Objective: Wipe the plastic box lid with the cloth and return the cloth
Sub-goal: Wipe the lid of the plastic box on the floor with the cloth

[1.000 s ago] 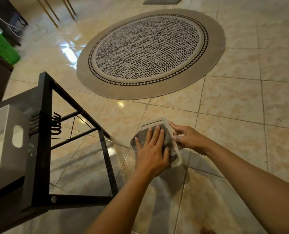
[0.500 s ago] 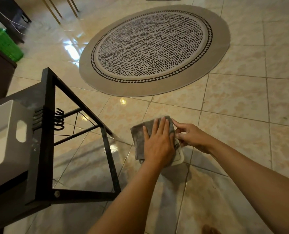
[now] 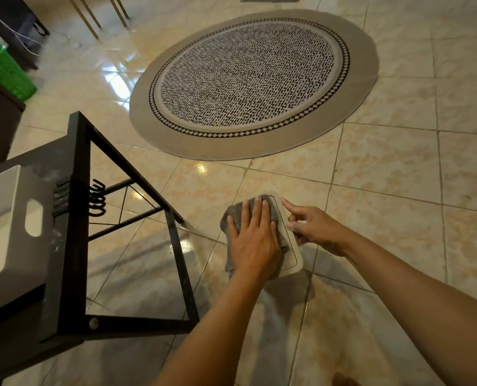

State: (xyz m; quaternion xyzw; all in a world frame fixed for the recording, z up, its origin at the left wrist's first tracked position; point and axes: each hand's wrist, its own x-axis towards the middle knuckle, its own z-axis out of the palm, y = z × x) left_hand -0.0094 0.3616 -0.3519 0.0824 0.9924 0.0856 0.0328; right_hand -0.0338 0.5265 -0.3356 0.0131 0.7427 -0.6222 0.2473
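A white rounded-rectangle plastic box lid (image 3: 291, 247) is held out over the tiled floor. My right hand (image 3: 314, 225) grips its right edge with thumb and fingers. A grey cloth (image 3: 233, 215) covers most of the lid's top. My left hand (image 3: 252, 240) lies flat on the cloth, fingers together, pressing it against the lid. Only the lid's right strip and its near right corner show past the cloth and hand.
A black metal rack (image 3: 77, 218) with coiled hooks (image 3: 98, 200) stands at the left, carrying a white plastic box (image 3: 6, 218) with a handle slot. A round patterned rug (image 3: 252, 82) lies beyond. A green basket (image 3: 4, 71) sits far left.
My left hand slid the cloth across the lid, first toward the far end, then back a little. My right hand kept its hold on the lid's right edge.
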